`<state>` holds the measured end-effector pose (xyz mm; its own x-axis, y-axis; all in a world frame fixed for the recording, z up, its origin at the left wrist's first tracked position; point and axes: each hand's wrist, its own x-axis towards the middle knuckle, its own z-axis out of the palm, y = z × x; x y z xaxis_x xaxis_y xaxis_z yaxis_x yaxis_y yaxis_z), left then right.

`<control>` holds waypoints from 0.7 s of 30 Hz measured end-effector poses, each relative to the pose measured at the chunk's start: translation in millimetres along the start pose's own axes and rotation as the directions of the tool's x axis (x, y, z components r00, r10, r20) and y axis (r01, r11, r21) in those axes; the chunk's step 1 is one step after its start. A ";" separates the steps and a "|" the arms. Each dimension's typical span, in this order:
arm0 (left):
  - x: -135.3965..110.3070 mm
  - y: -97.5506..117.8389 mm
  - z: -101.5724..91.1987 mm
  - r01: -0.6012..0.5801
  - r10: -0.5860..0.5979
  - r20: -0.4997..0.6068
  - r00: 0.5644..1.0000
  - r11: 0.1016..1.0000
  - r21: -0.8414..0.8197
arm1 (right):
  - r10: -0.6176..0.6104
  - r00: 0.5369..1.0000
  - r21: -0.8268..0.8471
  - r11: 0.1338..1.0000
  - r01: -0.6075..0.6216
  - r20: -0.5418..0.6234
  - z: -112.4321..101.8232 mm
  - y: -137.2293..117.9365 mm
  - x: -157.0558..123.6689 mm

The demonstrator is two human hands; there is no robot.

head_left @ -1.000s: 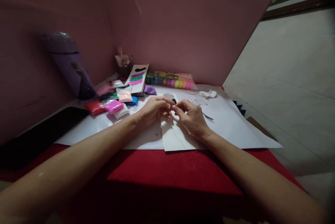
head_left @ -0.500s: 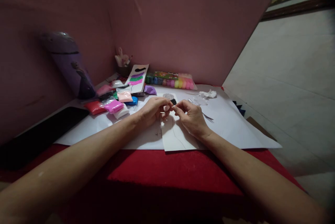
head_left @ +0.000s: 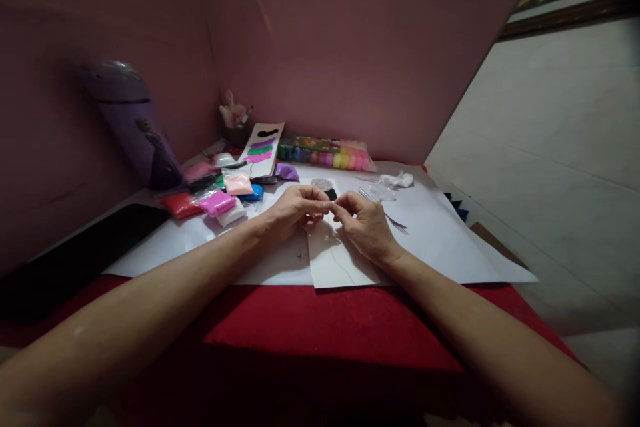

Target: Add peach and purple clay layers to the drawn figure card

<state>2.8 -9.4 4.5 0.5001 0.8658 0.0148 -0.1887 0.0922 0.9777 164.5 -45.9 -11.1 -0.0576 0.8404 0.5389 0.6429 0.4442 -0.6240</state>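
Both the left hand (head_left: 306, 208) and the right hand (head_left: 366, 222) are pinched narrow above the white card (head_left: 340, 270), fingertips together; whether they hold anything, I cannot tell. Left of the card lies a magenta packet (head_left: 218, 202).

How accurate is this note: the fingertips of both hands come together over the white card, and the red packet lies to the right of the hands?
One slip: the head view shows the red packet to the left of the hands, not the right. The fingertips of the left hand and right hand do come together over the white card.
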 end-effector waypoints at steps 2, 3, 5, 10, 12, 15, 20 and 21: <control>0.2 -0.4 0.0 -0.011 0.011 -0.001 1.000 1.000 -0.001 | -0.001 1.000 0.007 1.000 0.001 0.004 0.0 0.0 -0.1; 0.3 -0.4 0.0 -0.013 0.013 0.001 1.000 1.000 0.000 | -0.003 1.000 0.011 1.000 0.003 0.007 0.2 0.1 -0.1; 0.2 -0.4 -0.1 -0.010 0.010 0.006 1.000 1.000 0.005 | -0.005 1.000 0.018 1.000 0.005 0.007 0.6 0.5 0.0; 0.4 -0.6 -0.5 -0.034 0.034 0.016 0.999 0.999 0.024 | -0.014 1.000 0.021 1.000 0.014 0.002 1.2 0.9 0.3; 0.9 -1.1 -0.8 -0.043 0.042 0.035 0.999 0.998 0.034 | -0.017 1.000 0.024 1.000 0.017 0.004 0.9 0.7 0.1; 2.5 -2.2 -2.0 -0.068 0.064 0.057 0.996 0.996 0.062 | -0.019 1.000 0.030 0.999 0.019 0.006 0.5 0.2 -0.1; 6.4 -4.2 -5.8 -0.138 0.125 0.076 0.989 0.972 0.190 | -0.027 1.000 0.042 0.999 0.027 -0.001 0.9 -0.2 0.0; 7.1 -4.6 -6.4 -0.146 0.132 0.080 0.988 0.967 0.209 | -0.031 1.000 0.056 0.998 0.031 0.001 1.1 0.0 0.0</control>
<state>1.8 -0.5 -1.2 0.5364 0.8285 0.1608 -0.0788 -0.1405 0.9869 163.6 -45.6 -11.7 -0.0781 0.8266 0.5573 0.5968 0.4865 -0.6381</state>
